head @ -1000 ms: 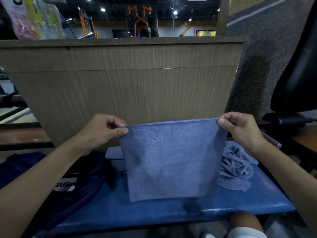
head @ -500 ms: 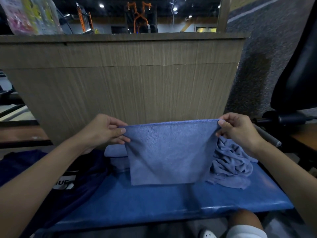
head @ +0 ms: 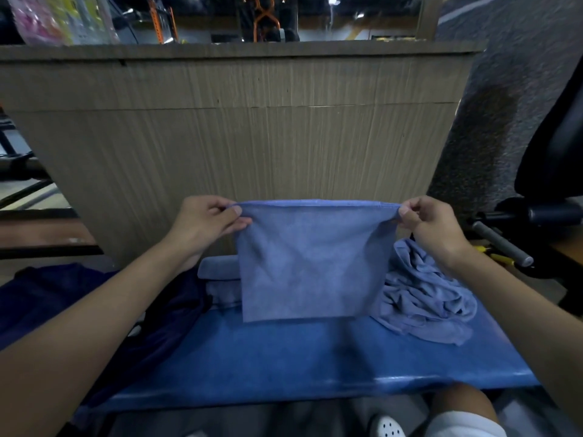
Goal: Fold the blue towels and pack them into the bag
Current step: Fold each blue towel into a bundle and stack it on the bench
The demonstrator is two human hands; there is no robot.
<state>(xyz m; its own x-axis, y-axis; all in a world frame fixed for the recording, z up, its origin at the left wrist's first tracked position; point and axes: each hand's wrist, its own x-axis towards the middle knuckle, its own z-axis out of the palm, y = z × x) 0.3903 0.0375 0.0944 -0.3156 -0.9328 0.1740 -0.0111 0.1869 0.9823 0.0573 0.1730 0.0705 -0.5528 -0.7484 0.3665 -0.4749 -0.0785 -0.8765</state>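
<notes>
Blue bench (head: 284,357), left hand (head: 205,225) and right hand (head: 432,228) pinching one hanging towel (head: 309,263), one crumpled heap (head: 426,298) beside

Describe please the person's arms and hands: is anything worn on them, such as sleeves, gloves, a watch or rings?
Both are bare. The left hand and the right hand wear no gloves, and no ring shows on either. The left forearm and the right forearm carry no sleeve, watch or bracelet as far as the picture reaches.
</notes>
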